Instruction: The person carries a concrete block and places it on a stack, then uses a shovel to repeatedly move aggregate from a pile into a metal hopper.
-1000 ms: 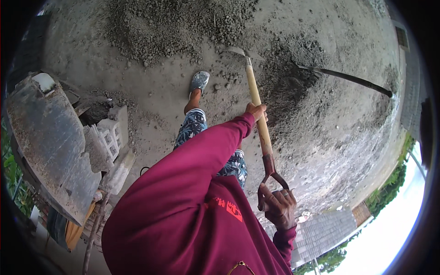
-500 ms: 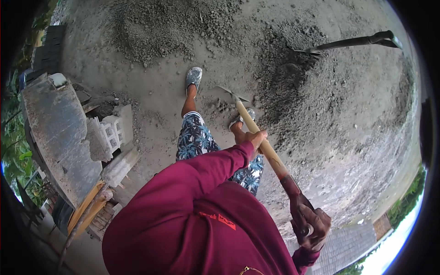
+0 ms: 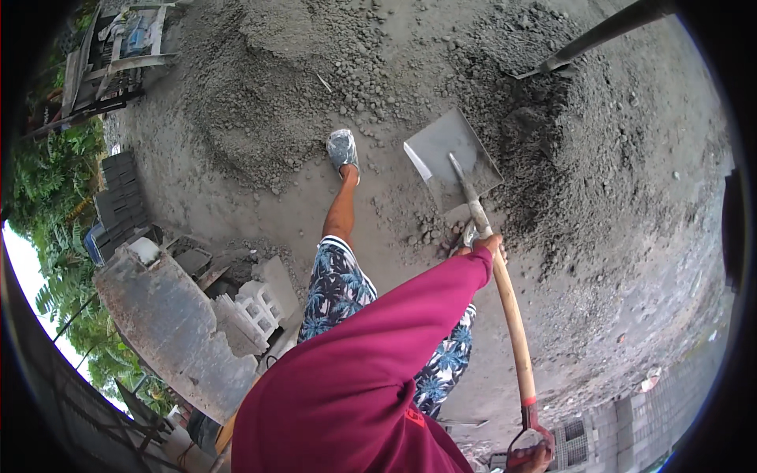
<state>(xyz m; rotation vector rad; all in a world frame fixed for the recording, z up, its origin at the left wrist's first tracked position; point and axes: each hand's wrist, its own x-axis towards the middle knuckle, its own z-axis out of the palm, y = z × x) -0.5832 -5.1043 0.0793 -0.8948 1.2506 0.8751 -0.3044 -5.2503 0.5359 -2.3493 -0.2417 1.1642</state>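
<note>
A square-bladed shovel [image 3: 516, 339] with a wooden shaft stretches from the lower right up toward the middle. My left hand [image 3: 490, 246] is wrapped round the shaft just above the metal socket. At the other end, my right hand [image 3: 533, 457] grips the reddish D-shaped handle, partly cut off by the lower edge. The grey blade [image 3: 451, 150] lies out ahead of my feet, at the left edge of a dark, damp-looking mound of gravelly mix [image 3: 544, 134]. Little or no material shows on the blade.
A second shovel [image 3: 607, 35] leans with its blade in the mound at the upper right. Another gravel heap [image 3: 276, 87] rises ahead. To my left are a worn flat board [image 3: 162, 315], a hollow concrete block [image 3: 259, 306] and stacked grey blocks [image 3: 122, 189].
The shovel has swung forward, away from my feet; its blade, seen nearly edge-on before, now shows its broad face. My left arm reaches farther out, and the view has shifted.
</note>
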